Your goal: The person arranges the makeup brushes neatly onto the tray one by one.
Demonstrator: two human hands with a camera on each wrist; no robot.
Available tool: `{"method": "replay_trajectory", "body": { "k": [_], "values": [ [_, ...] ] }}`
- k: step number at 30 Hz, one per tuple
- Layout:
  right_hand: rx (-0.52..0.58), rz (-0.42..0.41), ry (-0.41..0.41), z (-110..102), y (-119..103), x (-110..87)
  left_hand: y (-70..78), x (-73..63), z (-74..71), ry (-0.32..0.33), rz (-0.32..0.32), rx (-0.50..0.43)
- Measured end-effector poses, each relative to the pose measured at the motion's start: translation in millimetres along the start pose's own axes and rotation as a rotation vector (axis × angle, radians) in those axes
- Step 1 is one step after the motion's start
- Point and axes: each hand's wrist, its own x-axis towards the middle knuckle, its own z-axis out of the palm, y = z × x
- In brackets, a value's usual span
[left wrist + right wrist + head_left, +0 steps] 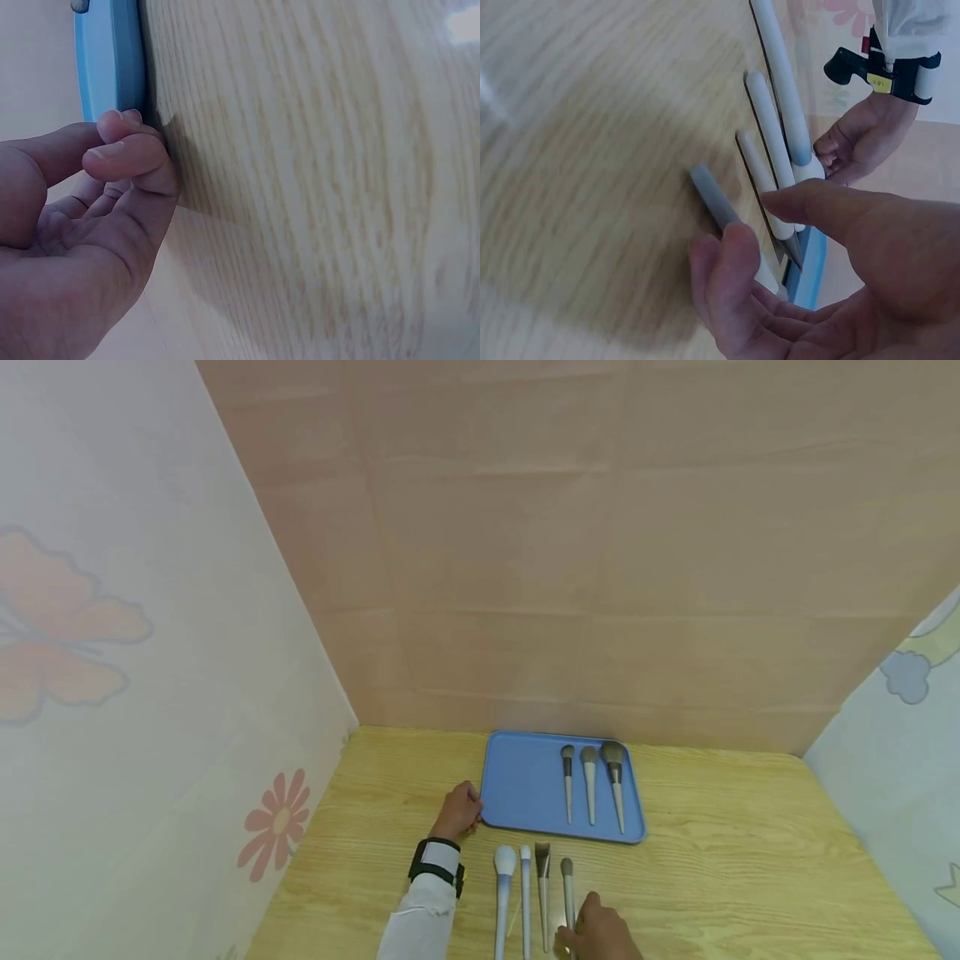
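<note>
My left hand (459, 810) is at the near left corner of a blue tray (517, 785), fingers bent, pinching its edge; in the left wrist view the fingertips meet the tray's corner. Several makeup brushes lie side by side in front of the tray: a large white-headed brush (503, 893), a slim white one (525, 893), a flat dark-headed one (543, 893) and a grey-headed one (568, 889). My right hand (603, 933) is at this last brush's handle (714, 196). In the right wrist view the fingertips touch the handle, while the thumb stands apart from it.
On the tray's right half lie a small dark brush (567, 781), a pale-handled brush (590, 785) and a large fluffy brush (615, 777). The wooden table (720, 860) meets a brown back wall (585, 568) and patterned side walls.
</note>
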Motion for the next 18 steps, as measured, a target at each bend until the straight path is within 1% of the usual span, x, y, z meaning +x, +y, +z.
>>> {"method": "replay_trajectory", "body": {
  "k": [2, 7, 11, 18],
  "values": [
    [0.004, -0.015, 0.017, 2.3, -0.5, -1.1, -0.3, 0.0, -0.2, 0.001, 0.006, 0.007],
    [0.019, -0.007, 0.017, 6.2, -2.9, -0.9, -0.1, -0.9, -1.0, 0.004, 0.019, 0.021],
    [0.018, -0.013, 0.041, 8.3, -2.7, 0.9, 0.7, -2.3, -1.1, 0.002, 0.024, 0.015],
    [0.016, 0.005, 0.038, 11.1, 0.1, 4.8, 3.0, -3.5, -1.2, 0.003, 0.009, 0.003]
  ]
}}
